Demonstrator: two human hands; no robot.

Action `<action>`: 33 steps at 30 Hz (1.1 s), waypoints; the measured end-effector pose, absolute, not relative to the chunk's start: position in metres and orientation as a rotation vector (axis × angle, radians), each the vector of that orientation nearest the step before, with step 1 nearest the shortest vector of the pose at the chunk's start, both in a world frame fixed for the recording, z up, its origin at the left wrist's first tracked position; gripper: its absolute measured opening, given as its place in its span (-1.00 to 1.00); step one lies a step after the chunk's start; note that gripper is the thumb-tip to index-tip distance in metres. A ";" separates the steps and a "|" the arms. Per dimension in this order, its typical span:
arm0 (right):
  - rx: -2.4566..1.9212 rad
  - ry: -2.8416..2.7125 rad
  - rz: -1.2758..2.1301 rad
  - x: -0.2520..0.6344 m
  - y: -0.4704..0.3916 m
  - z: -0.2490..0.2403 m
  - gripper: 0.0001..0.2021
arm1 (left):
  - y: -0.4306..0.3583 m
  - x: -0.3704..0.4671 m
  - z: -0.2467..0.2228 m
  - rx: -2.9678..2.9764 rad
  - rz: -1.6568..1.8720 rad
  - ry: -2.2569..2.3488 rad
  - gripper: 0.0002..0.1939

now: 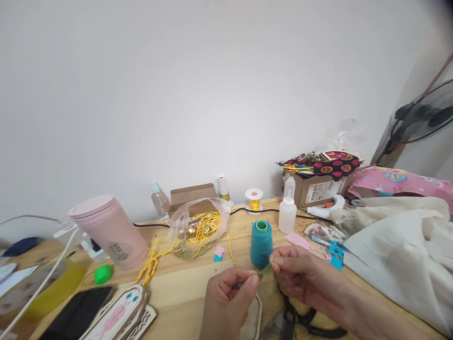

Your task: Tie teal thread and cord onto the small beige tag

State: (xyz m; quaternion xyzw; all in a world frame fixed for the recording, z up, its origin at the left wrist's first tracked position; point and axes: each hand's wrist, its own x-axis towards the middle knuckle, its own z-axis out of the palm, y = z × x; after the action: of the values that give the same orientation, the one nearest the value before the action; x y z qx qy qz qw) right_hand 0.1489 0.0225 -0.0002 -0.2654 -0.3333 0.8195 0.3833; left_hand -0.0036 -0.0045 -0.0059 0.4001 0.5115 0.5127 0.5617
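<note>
My left hand and my right hand are close together above the table, each in a pinch. A short, thin green strand stretches between their fingertips; its exact kind is too small to make out. Just behind them stands a cone of teal thread. Below my right hand lie black-handled scissors, partly covered by it. A pale-edged flat piece shows under my left hand, mostly hidden.
To the left are a pink tumbler, a phone, decorated wooden tags and yellow tape. Behind sit a plastic bag with yellow cord, a gold spool and a white bottle. White cloth covers the right.
</note>
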 end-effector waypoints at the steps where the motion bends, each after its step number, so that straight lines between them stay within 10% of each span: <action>1: -0.671 -0.849 2.092 0.149 0.022 0.000 -0.87 | -0.005 -0.003 -0.006 0.945 1.212 1.204 -0.62; 33: -0.901 -1.204 1.880 0.161 0.029 0.010 -0.78 | -0.007 -0.005 0.001 1.011 1.323 1.313 -0.65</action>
State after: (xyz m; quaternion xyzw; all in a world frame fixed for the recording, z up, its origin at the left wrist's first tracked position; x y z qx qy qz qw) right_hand 0.1605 0.0294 0.0096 -0.3495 -0.4668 0.7289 0.3588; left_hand -0.0053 -0.0067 0.0010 0.4160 0.5402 0.5444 0.4887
